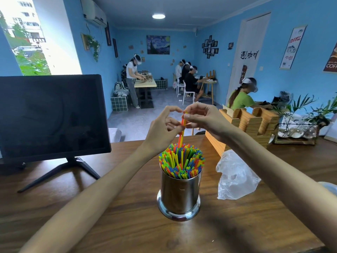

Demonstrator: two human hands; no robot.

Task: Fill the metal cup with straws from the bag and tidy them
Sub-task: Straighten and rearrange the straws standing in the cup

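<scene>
A shiny metal cup [179,196] stands on the wooden table, packed with many coloured straws [181,160] that fan out above its rim. Above the cup, an orange and a yellow straw [182,131] stand upright with their lower ends among the others. My left hand [164,127] pinches them from the left at mid-height. My right hand [202,117] pinches their top ends from the right. A crumpled clear plastic bag [235,177] lies on the table right of the cup; I cannot tell whether it holds straws.
A black monitor [51,115] on a stand fills the left of the table [109,225]. A wooden holder [251,125] stands behind the bag, with plants [300,114] further right. Several people work at tables in the blue room beyond.
</scene>
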